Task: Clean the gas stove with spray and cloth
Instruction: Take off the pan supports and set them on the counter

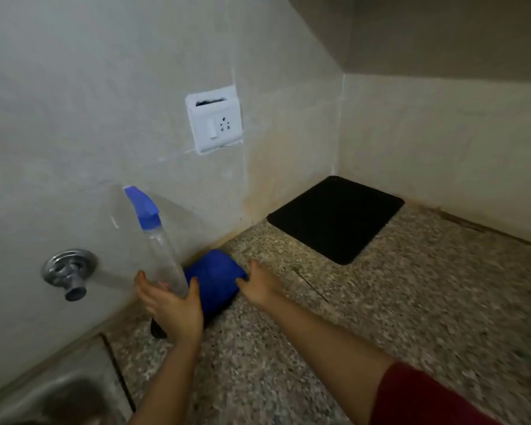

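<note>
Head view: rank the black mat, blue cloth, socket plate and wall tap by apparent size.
1. black mat, clearly largest.
2. blue cloth and socket plate: look about alike, and the left hand and spray bottle hide part of the cloth, so unranked.
3. wall tap, smallest.

Slim, clear plastic spray bottle (166, 259) with a blue trigger head, tilted so the head leans up and left toward the wall, nozzle pointing left, lower body clasped in the left grip (169, 305) with the thumb on one side and the fingers on the other. Folded deep-blue cloth (215, 280) lying flat on the speckled bench (380, 302) close against the foot of the wall, just behind and right of the bottle, its right edge touched by the right grip (259, 285).
</note>
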